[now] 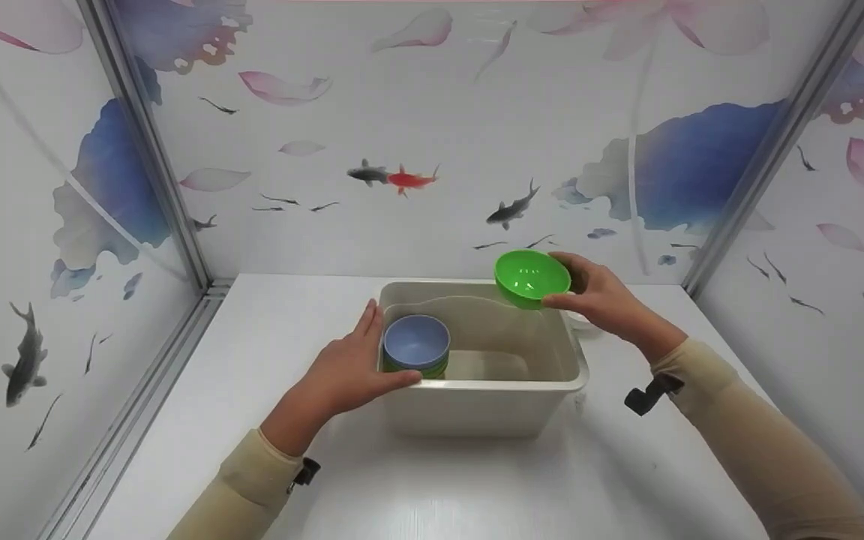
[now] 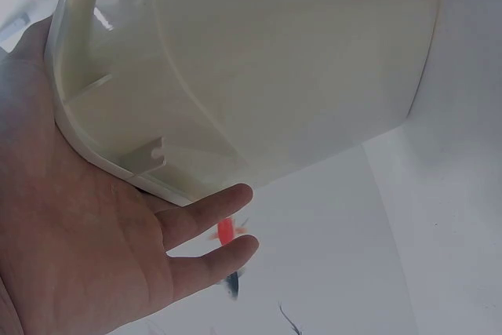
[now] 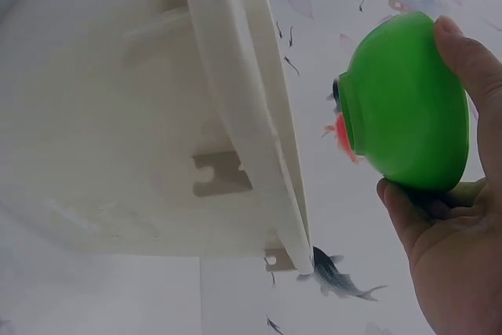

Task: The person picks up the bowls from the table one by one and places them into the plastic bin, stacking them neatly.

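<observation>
A bright green bowl (image 1: 531, 279) is held by its right side in my right hand (image 1: 595, 296), thumb near the rim, above the back right of a cream plastic bin (image 1: 484, 409). In the right wrist view the green bowl (image 3: 408, 107) is tilted, with thumb and fingers on opposite sides. My left hand (image 1: 346, 367) rests against the left end of the bin, its thumb along the front rim. The left wrist view shows straight fingers (image 2: 208, 217) beside the bin's rim. Inside the bin at the left, a blue bowl (image 1: 417, 341) tops a stack with green below.
A white item (image 1: 582, 322), partly hidden by my right hand, lies on the white table (image 1: 274, 322) just right of the bin. Printed panels with fish and petals (image 1: 432, 97) enclose the back and both sides, joined by metal posts (image 1: 151, 150).
</observation>
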Demonstrator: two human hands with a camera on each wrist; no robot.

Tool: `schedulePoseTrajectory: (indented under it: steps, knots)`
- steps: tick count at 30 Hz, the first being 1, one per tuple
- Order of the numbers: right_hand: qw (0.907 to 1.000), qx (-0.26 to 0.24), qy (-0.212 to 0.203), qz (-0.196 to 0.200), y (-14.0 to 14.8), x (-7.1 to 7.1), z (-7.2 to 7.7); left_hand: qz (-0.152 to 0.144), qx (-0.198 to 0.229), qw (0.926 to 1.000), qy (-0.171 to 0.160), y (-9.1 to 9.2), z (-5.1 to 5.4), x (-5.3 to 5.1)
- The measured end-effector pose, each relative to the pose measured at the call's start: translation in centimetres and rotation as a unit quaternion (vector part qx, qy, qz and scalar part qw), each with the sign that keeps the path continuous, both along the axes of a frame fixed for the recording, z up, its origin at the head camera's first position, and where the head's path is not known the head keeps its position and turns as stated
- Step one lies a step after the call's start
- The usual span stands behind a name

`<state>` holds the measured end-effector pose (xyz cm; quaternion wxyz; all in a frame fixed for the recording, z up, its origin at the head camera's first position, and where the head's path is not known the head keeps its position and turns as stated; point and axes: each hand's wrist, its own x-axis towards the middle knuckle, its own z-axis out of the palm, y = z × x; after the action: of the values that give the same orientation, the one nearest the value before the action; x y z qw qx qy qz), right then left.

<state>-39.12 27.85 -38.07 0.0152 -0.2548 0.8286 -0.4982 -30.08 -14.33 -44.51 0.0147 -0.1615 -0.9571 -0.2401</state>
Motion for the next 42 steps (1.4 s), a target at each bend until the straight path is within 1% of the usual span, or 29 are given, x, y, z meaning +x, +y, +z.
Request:
schedulePoseTrajectory:
  steps: [3, 6, 9, 17, 23, 31, 42]
  knots:
    - [0.9999, -0.001, 0.002, 0.013, -0.6, -0.3, 0.1, 0.0, 0.001, 1.0, -0.001, 0.0, 0.0, 0.0]
    - [0.9994, -0.009, 0.0, 0.033, -1.3, -0.4, 0.3, 0.002, 0.001, 1.0, -0.003, 0.0, 0.0, 0.0]
    - [0.9989, -0.013, -0.006, 0.044, -1.9, -0.6, 0.5, 0.003, 0.002, 1.0, -0.004, 0.1, 0.0, 0.0]
    - [0.9973, -0.013, -0.01, 0.072, -3.2, -1.4, 0.6, 0.003, 0.001, 1.0, -0.001, 0.1, 0.0, 0.0]
    - [0.9965, -0.004, -0.009, 0.083, -4.0, -1.9, 0.8, 0.005, -0.002, 1.0, 0.001, 0.1, -0.1, 0.0]
    - [0.9928, -0.025, -0.019, 0.116, -5.3, -2.6, 0.6, 0.008, -0.002, 1.0, 0.0, 0.1, -0.1, -0.1]
    - [0.9893, -0.021, -0.01, 0.144, -7.3, -3.6, 0.5, 0.004, 0.001, 1.0, 0.004, 0.1, 0.1, 0.1]
